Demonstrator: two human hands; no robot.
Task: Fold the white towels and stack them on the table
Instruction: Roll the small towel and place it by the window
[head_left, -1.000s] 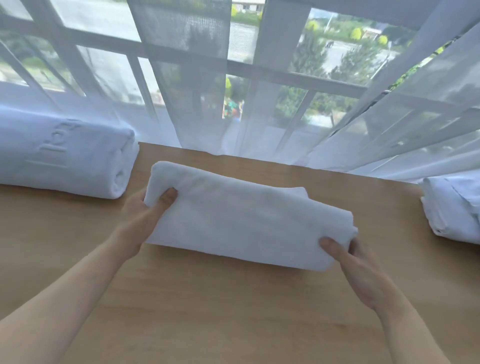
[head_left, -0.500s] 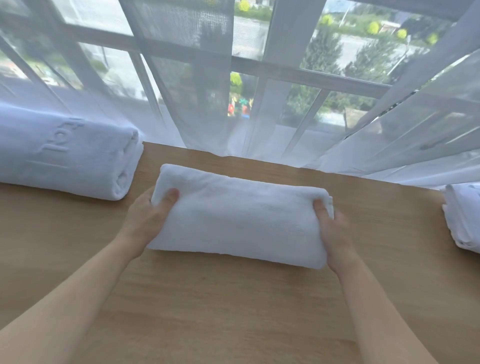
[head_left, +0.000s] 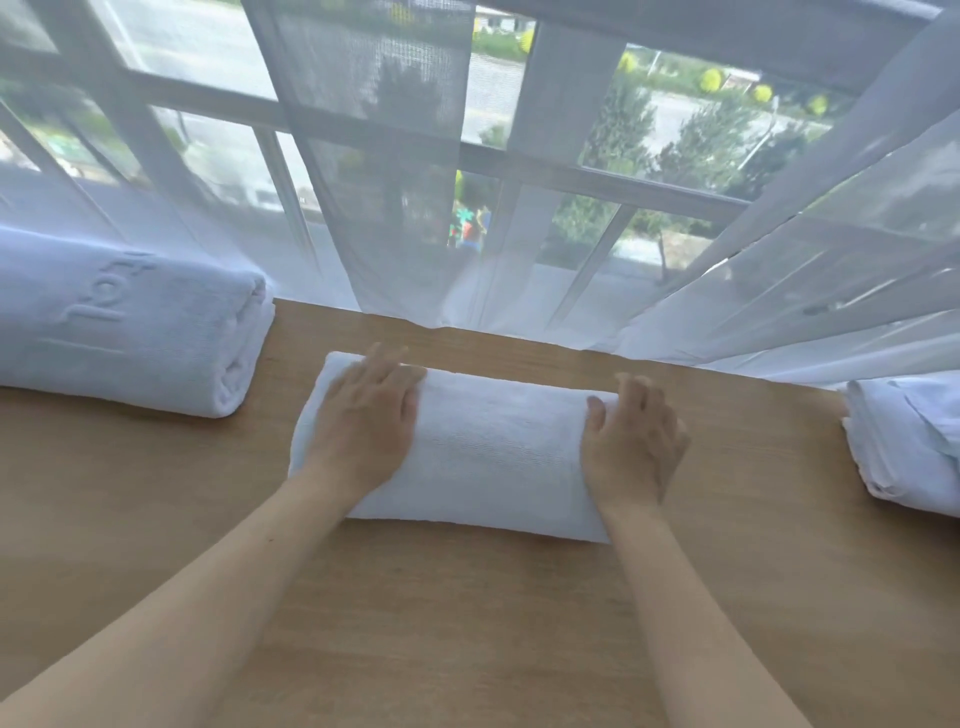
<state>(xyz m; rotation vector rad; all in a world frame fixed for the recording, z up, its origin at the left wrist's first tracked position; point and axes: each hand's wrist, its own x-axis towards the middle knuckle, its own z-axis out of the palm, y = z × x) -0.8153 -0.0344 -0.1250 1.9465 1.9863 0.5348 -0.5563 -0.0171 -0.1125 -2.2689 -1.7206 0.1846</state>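
Left hand (head_left: 363, 421): pressing flat, fingers spread wide, gripping nothing.
Right hand (head_left: 631, 441): lying open-palmed on the right end, fingers loosely curved.
Folded towel (head_left: 493, 447): lying mid-table under both palms — long axis running left to right.
Bigger folded towel (head_left: 130, 332): sitting far left, apart from it — likely stacking spot, nearer the left hand.
Loose towels (head_left: 914, 441): waiting at the right edge.
Table (head_left: 467, 623): bearing everything.
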